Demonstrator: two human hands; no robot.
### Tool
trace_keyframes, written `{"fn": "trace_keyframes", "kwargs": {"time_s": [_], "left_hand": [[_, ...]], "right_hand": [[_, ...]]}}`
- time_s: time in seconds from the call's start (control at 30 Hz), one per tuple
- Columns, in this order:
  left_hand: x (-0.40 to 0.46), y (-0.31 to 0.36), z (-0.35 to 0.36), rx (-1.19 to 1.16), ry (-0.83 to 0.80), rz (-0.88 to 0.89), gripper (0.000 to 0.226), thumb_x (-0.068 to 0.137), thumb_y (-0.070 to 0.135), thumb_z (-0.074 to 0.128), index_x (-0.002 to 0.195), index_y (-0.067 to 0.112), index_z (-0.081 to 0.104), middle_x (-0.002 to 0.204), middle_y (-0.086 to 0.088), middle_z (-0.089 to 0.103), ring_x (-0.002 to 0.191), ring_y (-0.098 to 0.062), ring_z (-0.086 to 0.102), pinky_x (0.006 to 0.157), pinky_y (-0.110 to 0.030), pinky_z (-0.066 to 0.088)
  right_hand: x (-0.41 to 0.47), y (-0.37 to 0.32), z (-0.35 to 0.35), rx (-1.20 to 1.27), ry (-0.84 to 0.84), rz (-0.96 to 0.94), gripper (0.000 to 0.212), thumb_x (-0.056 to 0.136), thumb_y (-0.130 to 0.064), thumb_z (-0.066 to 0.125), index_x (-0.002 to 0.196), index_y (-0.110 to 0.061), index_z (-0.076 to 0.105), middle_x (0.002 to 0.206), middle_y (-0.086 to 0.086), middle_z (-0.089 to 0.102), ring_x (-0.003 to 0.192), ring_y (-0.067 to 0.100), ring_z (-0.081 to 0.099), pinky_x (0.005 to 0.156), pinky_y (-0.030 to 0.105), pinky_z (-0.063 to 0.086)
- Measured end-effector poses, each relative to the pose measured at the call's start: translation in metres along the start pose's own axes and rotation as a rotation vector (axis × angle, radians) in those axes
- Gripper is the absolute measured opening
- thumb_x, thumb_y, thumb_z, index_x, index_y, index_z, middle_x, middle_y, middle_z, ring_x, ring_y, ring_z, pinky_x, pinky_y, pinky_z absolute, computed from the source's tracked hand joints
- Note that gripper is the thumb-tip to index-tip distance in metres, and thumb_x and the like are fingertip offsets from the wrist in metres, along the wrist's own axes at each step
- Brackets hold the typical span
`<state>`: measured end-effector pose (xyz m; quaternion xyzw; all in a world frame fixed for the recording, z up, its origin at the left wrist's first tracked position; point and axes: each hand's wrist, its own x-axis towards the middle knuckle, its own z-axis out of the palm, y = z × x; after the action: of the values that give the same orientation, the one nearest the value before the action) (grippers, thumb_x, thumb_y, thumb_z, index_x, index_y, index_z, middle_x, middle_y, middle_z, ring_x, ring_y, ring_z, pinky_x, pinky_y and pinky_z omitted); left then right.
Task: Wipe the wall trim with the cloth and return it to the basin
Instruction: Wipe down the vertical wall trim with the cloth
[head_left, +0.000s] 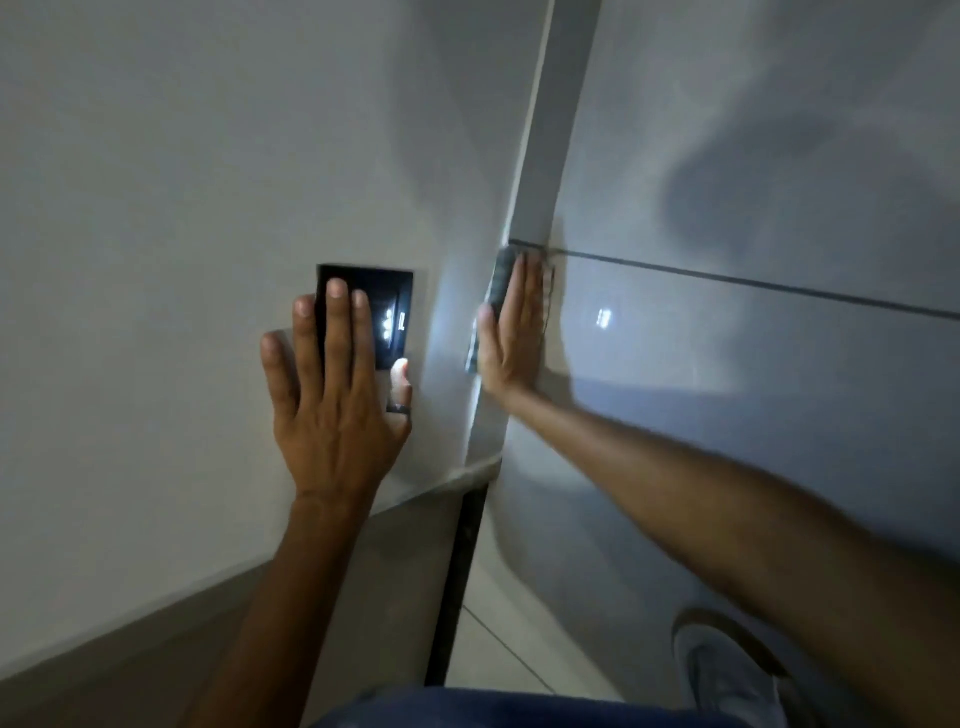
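Note:
My right hand (511, 332) lies flat on a dark grey cloth (500, 280) and presses it against the vertical wall trim (550, 156) at the corner. The cloth shows along the hand's left edge and beyond the fingertips. My left hand (332, 384) rests spread and flat on the white wall, its fingers covering part of a black switch plate (395, 296). The left thumb wears a dark ring. No basin is in view.
A thin dark joint line (753, 283) runs across the glossy right wall. Below are a beige skirting (156, 639), a black vertical strip (457, 587), the tiled floor (498, 644) and my shoe (727, 670) at the lower right.

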<state>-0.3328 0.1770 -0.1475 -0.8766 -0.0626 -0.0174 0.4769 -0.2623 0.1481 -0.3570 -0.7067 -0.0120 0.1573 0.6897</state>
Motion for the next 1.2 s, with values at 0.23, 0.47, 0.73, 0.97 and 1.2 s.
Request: {"fn": "trace_keyframes", "kwargs": {"time_s": [0.23,0.47,0.73,0.97,1.2], "left_hand": [[-0.042,-0.007,0.001,0.009,-0.039,0.025,0.074,0.110,0.042,0.051,0.170,0.006,0.026,0.175,-0.015,0.027,0.161,-0.033,0.022,0.134,-0.048,-0.003],[-0.040,-0.007,0.005,0.047,-0.043,0.014,0.075,0.112,0.048,0.044,0.170,0.005,0.024,0.174,-0.017,0.026,0.160,-0.034,0.026,0.133,-0.048,-0.010],[-0.043,-0.008,0.004,0.050,-0.049,-0.025,0.080,0.112,0.053,0.042,0.170,0.004,0.019,0.175,-0.017,0.025,0.161,-0.032,0.019,0.132,-0.047,-0.017],[-0.040,-0.006,0.005,0.048,-0.032,-0.033,0.080,0.111,0.051,0.045,0.170,0.003,0.020,0.175,-0.018,0.024,0.161,-0.033,0.019,0.132,-0.047,-0.017],[-0.038,-0.003,0.007,0.093,-0.007,-0.027,0.081,0.111,0.051,0.044,0.170,0.002,0.018,0.175,-0.015,0.019,0.160,-0.033,0.019,0.133,-0.049,-0.014]], "right_hand": [[0.071,-0.010,-0.007,-0.048,0.115,-0.046,0.068,0.105,-0.044,0.025,0.156,0.000,0.025,0.165,0.021,0.027,0.155,0.035,0.024,0.127,0.051,0.022],[-0.140,0.018,0.011,-0.069,-0.203,0.064,0.075,0.105,-0.039,0.034,0.160,-0.016,-0.010,0.171,0.005,-0.015,0.159,0.019,-0.011,0.131,0.051,0.006],[-0.055,0.005,0.008,0.026,-0.033,0.034,0.069,0.101,-0.035,0.035,0.160,-0.010,0.010,0.171,0.011,0.009,0.160,0.028,0.007,0.128,0.055,0.014],[0.085,-0.012,-0.018,0.005,0.086,-0.064,0.066,0.102,-0.037,0.028,0.155,0.001,0.025,0.164,0.021,0.029,0.155,0.036,0.023,0.127,0.051,0.020],[-0.100,0.005,0.007,0.010,-0.157,0.177,0.074,0.101,-0.044,0.030,0.161,-0.018,-0.005,0.172,0.005,-0.007,0.160,0.020,-0.005,0.130,0.051,0.011]]}}
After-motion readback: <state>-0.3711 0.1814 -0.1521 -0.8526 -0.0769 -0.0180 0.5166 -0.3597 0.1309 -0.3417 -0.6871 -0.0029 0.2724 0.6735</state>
